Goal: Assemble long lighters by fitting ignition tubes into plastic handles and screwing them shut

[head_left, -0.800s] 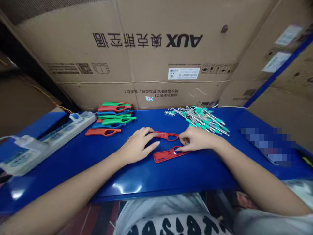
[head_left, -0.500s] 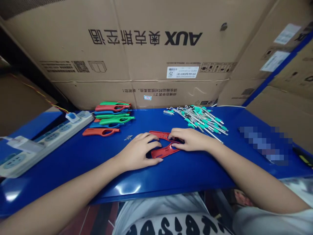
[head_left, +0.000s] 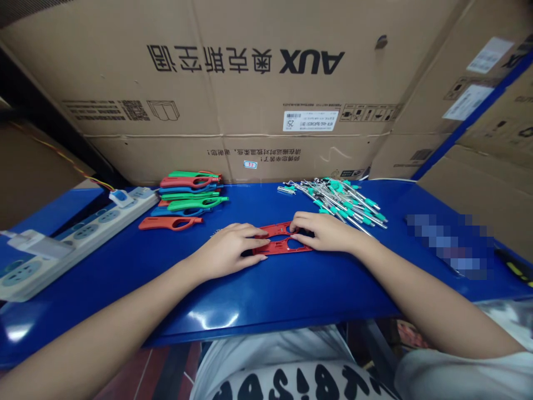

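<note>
Two red lighter casing halves lie side by side on the table, hollow inner faces up: a far half (head_left: pixel 275 229) and a near half (head_left: pixel 278 246). Each has an oval finger loop toward its right end. My left hand (head_left: pixel 225 250) grips their left ends, fingers across the top and thumb along the near edge. At the right end, my right hand (head_left: pixel 327 230) has its fingers bent onto both halves around the loops. Parts of both ends are hidden under my fingers. A few small screws (head_left: pixel 215 233) show just behind my left hand, mostly covered.
Orange, green, blue and red lighter casings (head_left: pixel 191 191) are stacked at the back left. Metal rods with green parts (head_left: pixel 339 200) form a pile at the back right. A white power strip (head_left: pixel 95 239) runs along the left; a cardboard wall (head_left: pixel 250 111) stands behind the blue table (head_left: pixel 291 300).
The near casing half has turned from a slant to nearly parallel with the far one, and the two are closer together. My left hand has closed onto their left ends.
</note>
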`<act>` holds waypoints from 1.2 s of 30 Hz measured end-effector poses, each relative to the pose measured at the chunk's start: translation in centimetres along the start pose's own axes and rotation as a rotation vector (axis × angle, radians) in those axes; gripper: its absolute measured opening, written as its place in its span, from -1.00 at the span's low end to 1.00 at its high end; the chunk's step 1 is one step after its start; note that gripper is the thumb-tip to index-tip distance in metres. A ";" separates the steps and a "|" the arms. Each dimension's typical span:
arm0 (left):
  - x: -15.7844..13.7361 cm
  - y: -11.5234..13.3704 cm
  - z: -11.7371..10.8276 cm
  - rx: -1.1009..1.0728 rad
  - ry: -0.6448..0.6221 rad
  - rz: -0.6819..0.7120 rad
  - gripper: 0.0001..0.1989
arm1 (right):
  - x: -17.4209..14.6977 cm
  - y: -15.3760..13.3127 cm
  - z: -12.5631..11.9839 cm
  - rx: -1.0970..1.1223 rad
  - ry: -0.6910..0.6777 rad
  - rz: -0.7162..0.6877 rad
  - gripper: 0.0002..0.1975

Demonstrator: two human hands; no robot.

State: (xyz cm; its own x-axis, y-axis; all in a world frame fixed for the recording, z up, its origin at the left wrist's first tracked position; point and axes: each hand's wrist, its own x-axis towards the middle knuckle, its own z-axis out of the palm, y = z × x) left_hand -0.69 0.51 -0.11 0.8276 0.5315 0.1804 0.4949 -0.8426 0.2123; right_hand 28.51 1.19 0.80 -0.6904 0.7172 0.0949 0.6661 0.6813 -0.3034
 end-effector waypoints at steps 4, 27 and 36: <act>0.2 0.0 0.5 -0.084 0.032 0.042 -0.64 | 0.2 -0.3 0.5 0.024 0.024 0.007 -0.86; 0.0 0.2 0.1 -0.094 0.088 -0.016 -0.72 | -2.1 6.4 -3.7 -0.378 0.109 0.748 -0.75; 0.0 -0.3 0.0 -0.067 0.094 -0.046 -0.74 | -0.9 6.4 -2.3 -0.292 0.218 0.806 -0.82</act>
State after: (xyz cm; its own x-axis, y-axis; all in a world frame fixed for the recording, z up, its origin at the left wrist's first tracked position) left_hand -0.83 0.72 -0.20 0.7740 0.5783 0.2578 0.5108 -0.8109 0.2855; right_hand 34.00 5.25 0.92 0.0696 0.9870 0.1446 0.9930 -0.0548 -0.1042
